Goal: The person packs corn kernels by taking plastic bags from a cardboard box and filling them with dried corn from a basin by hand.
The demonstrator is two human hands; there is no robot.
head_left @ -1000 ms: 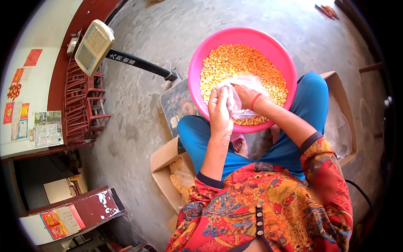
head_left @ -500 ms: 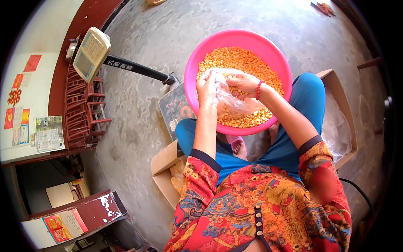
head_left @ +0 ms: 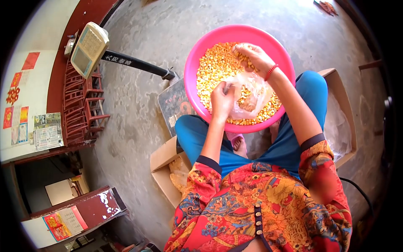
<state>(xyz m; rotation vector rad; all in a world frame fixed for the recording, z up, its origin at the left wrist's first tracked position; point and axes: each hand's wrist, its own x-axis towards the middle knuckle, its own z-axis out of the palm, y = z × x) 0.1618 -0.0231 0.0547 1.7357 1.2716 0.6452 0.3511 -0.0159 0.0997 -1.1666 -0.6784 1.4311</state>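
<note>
A pink basin [head_left: 241, 32] of yellow-orange corn kernels [head_left: 218, 63] stands in front of my knees. My left hand [head_left: 223, 97] pinches the left edge of a clear plastic bag [head_left: 257, 93], which lies over the corn with some kernels showing in or through it. Above the bag, my right hand [head_left: 257, 59], with a red bracelet at the wrist, is cupped in the far right part of the basin. Kernels show at its fingers and below its palm.
A platform scale [head_left: 174, 103] with a display [head_left: 89, 50] on a black post stands left of the basin. Open cardboard boxes holding plastic bags are at the left [head_left: 163, 159] and right [head_left: 350, 122]. Red stools [head_left: 79, 101] are stacked by the wall.
The bag has been opened out from between my hands. My right hand has left its edge and moved up and right into the corn; my left hand has moved down and right with the bag.
</note>
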